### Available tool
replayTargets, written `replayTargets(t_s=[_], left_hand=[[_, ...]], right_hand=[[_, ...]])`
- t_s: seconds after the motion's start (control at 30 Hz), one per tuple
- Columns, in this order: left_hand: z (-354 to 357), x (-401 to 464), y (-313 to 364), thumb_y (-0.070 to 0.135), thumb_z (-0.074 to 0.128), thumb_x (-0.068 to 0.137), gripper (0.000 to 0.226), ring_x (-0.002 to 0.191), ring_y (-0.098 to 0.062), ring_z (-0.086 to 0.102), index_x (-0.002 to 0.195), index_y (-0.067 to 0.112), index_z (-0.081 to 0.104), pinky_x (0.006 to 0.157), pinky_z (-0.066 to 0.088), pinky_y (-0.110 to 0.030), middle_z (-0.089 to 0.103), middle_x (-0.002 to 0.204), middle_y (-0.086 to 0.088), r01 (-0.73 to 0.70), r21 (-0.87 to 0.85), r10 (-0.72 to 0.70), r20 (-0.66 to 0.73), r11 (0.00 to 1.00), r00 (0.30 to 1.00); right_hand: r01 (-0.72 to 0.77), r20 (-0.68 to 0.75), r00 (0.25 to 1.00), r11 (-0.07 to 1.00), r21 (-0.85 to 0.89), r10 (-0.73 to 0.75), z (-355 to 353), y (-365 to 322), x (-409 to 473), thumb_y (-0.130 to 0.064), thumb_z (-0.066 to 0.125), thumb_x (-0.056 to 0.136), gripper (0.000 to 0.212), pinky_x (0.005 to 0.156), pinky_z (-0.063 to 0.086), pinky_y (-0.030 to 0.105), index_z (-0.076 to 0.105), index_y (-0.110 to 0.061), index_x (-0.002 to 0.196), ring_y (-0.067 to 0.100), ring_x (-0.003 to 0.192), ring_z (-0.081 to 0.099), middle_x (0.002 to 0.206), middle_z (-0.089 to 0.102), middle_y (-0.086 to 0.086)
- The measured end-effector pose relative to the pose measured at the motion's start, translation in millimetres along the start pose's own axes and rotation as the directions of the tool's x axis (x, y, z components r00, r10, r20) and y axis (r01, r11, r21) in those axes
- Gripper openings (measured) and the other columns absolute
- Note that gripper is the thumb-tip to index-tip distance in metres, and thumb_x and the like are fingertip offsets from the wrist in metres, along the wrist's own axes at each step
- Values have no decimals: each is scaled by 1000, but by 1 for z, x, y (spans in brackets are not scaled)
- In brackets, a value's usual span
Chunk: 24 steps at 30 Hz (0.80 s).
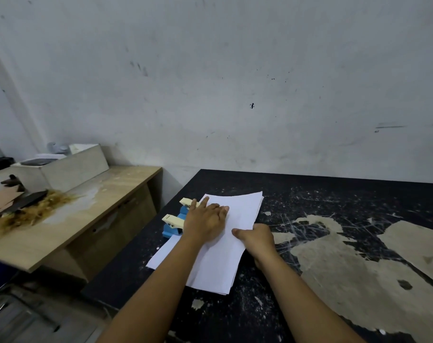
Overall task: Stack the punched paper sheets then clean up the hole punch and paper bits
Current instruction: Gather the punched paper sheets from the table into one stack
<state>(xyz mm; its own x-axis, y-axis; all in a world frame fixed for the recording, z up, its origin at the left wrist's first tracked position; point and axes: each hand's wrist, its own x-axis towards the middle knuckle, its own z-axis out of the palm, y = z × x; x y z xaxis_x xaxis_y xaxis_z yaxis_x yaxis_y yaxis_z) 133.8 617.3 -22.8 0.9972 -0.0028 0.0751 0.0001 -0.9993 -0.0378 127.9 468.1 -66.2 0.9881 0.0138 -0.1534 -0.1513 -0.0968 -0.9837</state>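
A stack of white paper sheets (237, 206) lies on the black worn table (322, 194), its left edge reaching a blue hole punch with cream handles (173, 222). My left hand (205, 221) rests flat on the sheets beside the punch, fingers spread. At the stack's right edge my right hand (256, 240) grips the paper, thumb on top and fingers underneath. One sheet (161, 253) sticks out to the left below the punch. A tiny white paper bit (157, 248) lies on the table by that sheet.
A wooden bench (91, 206) stands to the left across a gap, carrying a pale box (69, 169), dark scraps and a pile of yellowish shavings (34, 209). A wall runs behind both tables. Peeled tan patches (346, 268) cover the table's right part.
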Motion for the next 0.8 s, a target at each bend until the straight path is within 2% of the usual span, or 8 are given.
replayTargets(t_s=[0.07,0.13,0.2,0.3,0.47,0.53,0.67,0.8], left_hand=[[-13,5,-3,45,10,105,56,151,-18,13,150,27,37,122,5,-46,35,157,1,36,-142,-36,4,989,999],[-26,11,-13,56,9,102,63,150,-23,18,150,28,38,120,11,-47,31,158,-4,82,-328,-69,49,941,996],[-37,13,-22,72,6,92,76,148,-26,22,149,33,39,118,17,-49,28,160,-1,111,-499,-72,97,859,993],[-49,14,-30,65,20,98,60,146,-22,26,143,35,47,116,22,-44,27,159,8,166,-705,-73,161,689,984],[-65,16,-36,43,43,102,41,137,-24,39,132,22,59,107,30,-35,45,149,1,159,-752,-32,180,639,983],[-64,15,-38,36,46,102,37,134,-23,43,130,18,60,102,32,-32,50,144,0,158,-754,-37,175,638,984],[-63,15,-38,35,44,103,35,129,-19,46,127,17,63,97,33,-27,55,140,1,130,-754,-37,139,644,990],[-61,15,-38,42,47,101,34,125,-18,50,119,21,67,96,33,-28,60,131,1,119,-747,-58,108,654,992]], right_hand=[[5,-1,1000,1000,-11,-5,0,0,0,-16,76,78,14,82,59,42,75,-11,91,26,84,71,92,75,5],[1,-3,1000,1000,-20,-1,0,0,1,-17,76,78,17,82,59,42,76,-11,95,25,85,70,94,75,4],[-5,-2,1000,1000,-22,5,1,-1,1,-18,77,78,19,84,59,44,76,-12,96,26,87,70,96,75,4],[-9,-4,1000,1000,-30,9,2,0,0,-19,77,79,19,84,58,44,75,-11,96,28,87,70,97,75,5],[0,1,1000,999,-34,0,0,0,0,-19,77,80,17,84,58,43,74,-10,94,27,88,70,97,74,6],[-4,3,1000,999,-39,4,1,0,0,-20,78,79,19,85,58,45,74,-10,95,28,88,70,97,74,6],[-12,14,1000,1000,-20,12,0,0,0,-19,78,79,20,85,58,47,74,-9,96,29,88,70,98,75,7],[-16,20,1000,1000,7,16,-6,0,-4,-15,76,82,20,86,58,46,74,-8,100,29,89,70,98,74,6]])
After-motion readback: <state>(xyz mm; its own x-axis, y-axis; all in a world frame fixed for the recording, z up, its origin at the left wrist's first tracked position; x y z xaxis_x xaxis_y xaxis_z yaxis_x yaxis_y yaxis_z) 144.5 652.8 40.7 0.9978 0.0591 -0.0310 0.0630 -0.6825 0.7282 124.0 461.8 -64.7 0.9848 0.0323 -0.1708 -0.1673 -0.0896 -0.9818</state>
